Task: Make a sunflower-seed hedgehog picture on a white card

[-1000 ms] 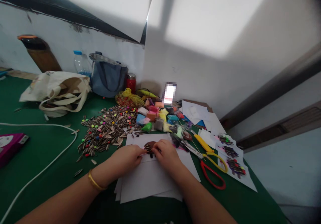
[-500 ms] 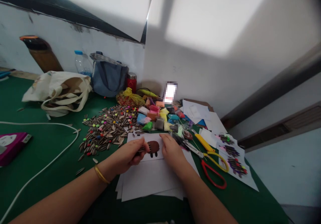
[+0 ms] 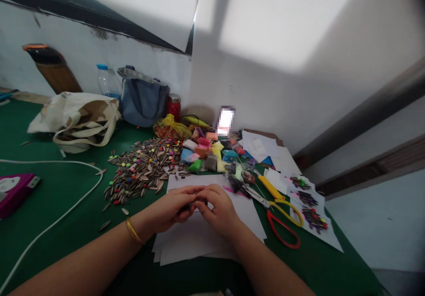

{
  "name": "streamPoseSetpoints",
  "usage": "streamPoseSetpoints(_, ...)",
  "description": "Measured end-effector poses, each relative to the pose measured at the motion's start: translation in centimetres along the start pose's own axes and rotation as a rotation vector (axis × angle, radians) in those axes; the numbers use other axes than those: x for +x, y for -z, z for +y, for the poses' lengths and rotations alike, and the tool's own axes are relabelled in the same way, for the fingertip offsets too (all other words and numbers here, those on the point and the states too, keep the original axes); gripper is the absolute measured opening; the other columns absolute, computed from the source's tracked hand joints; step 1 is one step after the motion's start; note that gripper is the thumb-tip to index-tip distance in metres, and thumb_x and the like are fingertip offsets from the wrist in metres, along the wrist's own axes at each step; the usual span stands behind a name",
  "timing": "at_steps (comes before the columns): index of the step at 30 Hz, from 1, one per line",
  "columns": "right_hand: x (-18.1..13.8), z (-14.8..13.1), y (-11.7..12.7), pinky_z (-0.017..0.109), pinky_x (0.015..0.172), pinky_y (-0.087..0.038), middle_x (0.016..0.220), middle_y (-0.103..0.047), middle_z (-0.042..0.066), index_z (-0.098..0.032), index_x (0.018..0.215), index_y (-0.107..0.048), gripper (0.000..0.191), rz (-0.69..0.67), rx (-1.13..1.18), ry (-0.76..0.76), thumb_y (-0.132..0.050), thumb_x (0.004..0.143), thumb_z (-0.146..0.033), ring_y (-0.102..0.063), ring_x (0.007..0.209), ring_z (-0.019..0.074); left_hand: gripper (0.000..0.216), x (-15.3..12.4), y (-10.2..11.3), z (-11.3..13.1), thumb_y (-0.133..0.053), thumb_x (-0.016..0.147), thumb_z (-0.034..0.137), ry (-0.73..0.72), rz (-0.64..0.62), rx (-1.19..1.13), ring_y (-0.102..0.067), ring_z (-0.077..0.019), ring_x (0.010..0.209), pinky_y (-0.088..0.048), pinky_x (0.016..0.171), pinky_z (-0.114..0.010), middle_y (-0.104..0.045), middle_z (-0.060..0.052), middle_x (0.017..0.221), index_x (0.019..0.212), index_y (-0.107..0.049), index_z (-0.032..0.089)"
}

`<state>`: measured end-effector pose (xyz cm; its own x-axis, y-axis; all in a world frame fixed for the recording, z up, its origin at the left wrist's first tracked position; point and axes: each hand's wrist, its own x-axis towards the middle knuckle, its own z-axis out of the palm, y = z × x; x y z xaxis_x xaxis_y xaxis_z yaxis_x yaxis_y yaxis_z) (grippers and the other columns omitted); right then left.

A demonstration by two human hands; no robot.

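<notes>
Both hands meet over a white sheet of paper on the green table. My left hand is curled closed around dark, striped sunflower seeds, only a sliver of which shows between the fingers. Against its fingertips, my right hand has thumb and fingers pinched together; what lies in that pinch is hidden. The brown clay shape with black feet on the paper is covered by my hands. A large pile of sunflower seeds mixed with bright little balls spreads to the left.
Packets of coloured clay lie behind the paper. On the right are scissors, a yellow cutter and sheets with seed figures. A magenta box, white cable, cloth bag and blue bag occupy the left.
My right hand has moved left from the paper beside the brown clay shape to my left hand, its fingers now pinched. The clay shape has gone out of sight beneath the hands.
</notes>
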<state>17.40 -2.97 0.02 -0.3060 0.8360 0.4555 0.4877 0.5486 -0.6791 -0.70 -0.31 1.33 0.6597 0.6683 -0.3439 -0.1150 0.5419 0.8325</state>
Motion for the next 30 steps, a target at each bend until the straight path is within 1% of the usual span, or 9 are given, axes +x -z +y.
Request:
streamPoseSetpoints(2,0.0,0.1,0.0,0.032,0.083,-0.047,0.088,-0.064,0.004,-0.021,0.089,-0.069,0.01,-0.004,0.024,-0.026,-0.059,0.091,-0.023,-0.059,0.09,0.0186,0.046,0.1,0.0,-0.2,-0.06,0.086,0.035,-0.008,-0.006,0.035,-0.03,-0.0028,0.043,-0.011,0.041,-0.019,-0.046,0.006,0.063,0.129,-0.056,0.018)
streamPoseSetpoints(5,0.2,0.6,0.4,0.03,0.079,-0.046,0.084,-0.063,0.003,-0.021,0.085,-0.067,0.009,0.015,0.013,-0.078,-0.06,0.089,-0.019,-0.059,0.086,0.0176,0.042,0.4,0.3,-0.4,-0.061,0.085,0.038,-0.054,0.028,0.086,-0.032,-0.003,0.043,-0.014,0.042,-0.019,-0.048,0.005,0.064,0.121,-0.06,0.015)
streamPoseSetpoints(9,0.6,1.8,1.4,0.028,0.074,-0.044,0.082,-0.062,0.002,-0.02,0.08,-0.066,0.007,0.02,-0.075,-0.152,-0.065,0.085,-0.016,-0.058,0.081,0.0166,0.034,0.7,1.1,0.0,-0.057,0.084,0.037,-0.153,0.228,0.185,-0.031,-0.0036,0.042,-0.017,0.041,-0.019,-0.048,0.006,0.064,0.109,-0.061,0.014)
streamPoseSetpoints(12,0.8,2.6,1.5,0.028,0.074,-0.042,0.081,-0.063,0.001,-0.02,0.077,-0.067,0.009,-0.071,-0.165,-0.155,-0.065,0.084,-0.013,-0.058,0.082,0.0168,0.031,0.8,2.0,0.4,-0.053,0.083,0.036,-0.195,0.354,0.407,-0.034,-0.0066,0.042,-0.023,0.041,-0.02,-0.046,0.007,0.058,0.103,-0.063,0.014)
streamPoseSetpoints(14,0.7,2.8,1.3,0.028,0.075,-0.042,0.081,-0.064,0.002,-0.02,0.078,-0.069,0.011,-0.137,-0.216,-0.13,-0.065,0.082,-0.011,-0.058,0.082,0.0169,0.028,0.7,2.5,0.6,-0.05,0.083,0.033,-0.242,0.389,0.656,-0.046,-0.0104,0.05,-0.034,0.048,-0.022,-0.055,0.004,0.061,0.098,-0.066,0.016)
streamPoseSetpoints(16,0.6,3.0,0.9,0.027,0.075,-0.042,0.081,-0.064,0.002,-0.02,0.079,-0.07,0.012,-0.176,-0.265,-0.104,-0.065,0.081,-0.009,-0.058,0.082,0.0171,0.027,0.6,2.9,0.6,-0.048,0.082,0.029,-0.29,0.376,0.894,-0.058,-0.015,0.067,-0.045,0.062,-0.025,-0.067,0.0,0.075,0.094,-0.07,0.019)
streamPoseSetpoints(19,0.4,3.1,0.4,0.028,0.075,-0.041,0.082,-0.064,0.003,-0.02,0.079,-0.07,0.011,-0.201,-0.336,-0.074,-0.066,0.079,-0.01,-0.058,0.082,0.0176,0.03,0.5,3.1,0.4,-0.047,0.082,0.025,-0.281,0.321,1.126,-0.064,-0.0198,0.088,-0.047,0.079,-0.029,-0.073,-0.003,0.096,0.096,-0.073,0.021)
streamPoseSetpoints(23,0.3,3.2,0.2,0.028,0.075,-0.039,0.083,-0.064,0.003,-0.02,0.079,-0.07,0.01,-0.2,-0.4,-0.071,-0.065,0.082,-0.012,-0.057,0.083,0.0183,0.03,0.4,3.0,0.3,-0.048,0.083,0.024,-0.229,0.317,1.279,-0.065,-0.0212,0.091,-0.047,0.081,-0.03,-0.074,-0.004,0.098,0.097,-0.074,0.022)
streamPoseSetpoints(30,0.4,3.4,0.1,0.029,0.077,-0.04,0.085,-0.065,0.004,-0.02,0.082,-0.07,0.006,-0.205,-0.436,-0.09,-0.066,0.085,-0.015,-0.057,0.086,0.0192,0.032,0.3,2.8,0.4,-0.049,0.083,0.021,-0.199,0.247,1.381,-0.067,-0.0217,0.095,-0.048,0.084,-0.029,-0.076,-0.005,0.102,0.1,-0.076,0.023)
